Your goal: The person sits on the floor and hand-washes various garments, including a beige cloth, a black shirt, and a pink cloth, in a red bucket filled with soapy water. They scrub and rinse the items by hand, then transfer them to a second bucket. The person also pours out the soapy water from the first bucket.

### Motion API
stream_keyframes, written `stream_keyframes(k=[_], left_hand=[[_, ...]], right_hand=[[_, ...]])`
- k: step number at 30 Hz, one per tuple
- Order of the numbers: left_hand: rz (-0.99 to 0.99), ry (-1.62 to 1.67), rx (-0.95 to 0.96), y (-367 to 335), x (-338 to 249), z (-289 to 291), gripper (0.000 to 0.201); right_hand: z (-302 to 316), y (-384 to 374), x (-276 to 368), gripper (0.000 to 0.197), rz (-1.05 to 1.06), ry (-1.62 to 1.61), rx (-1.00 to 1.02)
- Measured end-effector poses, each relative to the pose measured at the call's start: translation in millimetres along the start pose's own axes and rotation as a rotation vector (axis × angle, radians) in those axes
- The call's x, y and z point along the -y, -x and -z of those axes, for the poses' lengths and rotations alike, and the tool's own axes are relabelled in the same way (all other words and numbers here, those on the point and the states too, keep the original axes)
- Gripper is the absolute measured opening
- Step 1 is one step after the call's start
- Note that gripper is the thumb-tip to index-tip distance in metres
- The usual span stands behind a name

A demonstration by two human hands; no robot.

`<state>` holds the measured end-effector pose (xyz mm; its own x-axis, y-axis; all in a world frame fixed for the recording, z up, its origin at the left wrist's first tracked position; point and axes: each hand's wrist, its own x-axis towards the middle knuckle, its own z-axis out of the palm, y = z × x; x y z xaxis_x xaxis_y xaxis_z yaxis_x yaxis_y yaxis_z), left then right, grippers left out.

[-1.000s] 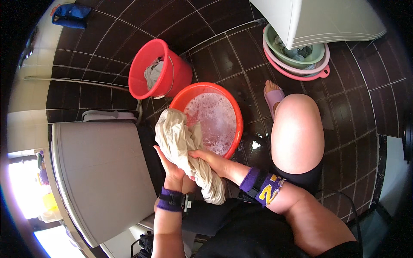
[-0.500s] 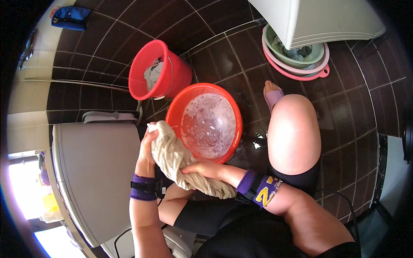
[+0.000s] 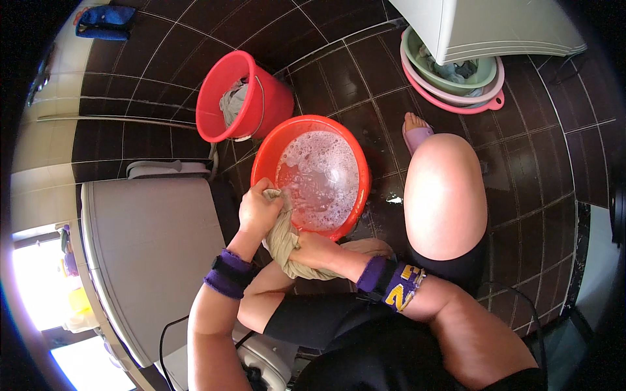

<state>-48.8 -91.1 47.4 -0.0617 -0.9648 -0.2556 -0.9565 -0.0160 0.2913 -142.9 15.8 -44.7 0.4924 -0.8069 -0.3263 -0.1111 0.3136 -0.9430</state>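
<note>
A wet beige cloth (image 3: 282, 242), bunched into a twisted length, hangs over the near left rim of an orange-red basin (image 3: 363, 176). My left hand (image 3: 258, 212) grips its upper end in a closed fist, back of the hand upward. Lower down, my right hand (image 3: 315, 249) is closed around the cloth's middle, its fingers partly hidden in the folds. The cloth's other end trails to the right beneath my right forearm. Foamy, bubbly water (image 3: 319, 176) fills the basin in front of both hands.
Behind the basin at left stands a red bucket (image 3: 277, 107) with grey cloth (image 3: 233, 104) inside. Stacked green and pink basins (image 3: 497, 72) sit at the far right under a white appliance (image 3: 515, 29). A large pale lidded box (image 3: 153, 254) is on my left; my bent knee (image 3: 445, 199) on the right.
My left hand has turned over and moved right and toward me, nearer my right hand. The cloth has gone from a thick, full roll to a narrower twist, its tail swinging right.
</note>
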Motion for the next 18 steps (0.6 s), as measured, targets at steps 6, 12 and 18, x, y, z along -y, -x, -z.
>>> stream_keyframes(k=[6, 12, 18], left_hand=[[0.064, -0.033, 0.001, -6, 4, 1, 0.025], [0.078, -0.148, 0.106, -11, 7, -1, 0.046], [0.041, 0.972, 0.245, -27, 25, 25, 0.048]], right_hand=[[11, 5, 13, 0.103, 0.248, 0.170, -0.229], [15, 15, 23, 0.114, 0.213, -0.093, -0.087], [17, -3, 13, 0.097, 0.240, -0.404, -0.149]])
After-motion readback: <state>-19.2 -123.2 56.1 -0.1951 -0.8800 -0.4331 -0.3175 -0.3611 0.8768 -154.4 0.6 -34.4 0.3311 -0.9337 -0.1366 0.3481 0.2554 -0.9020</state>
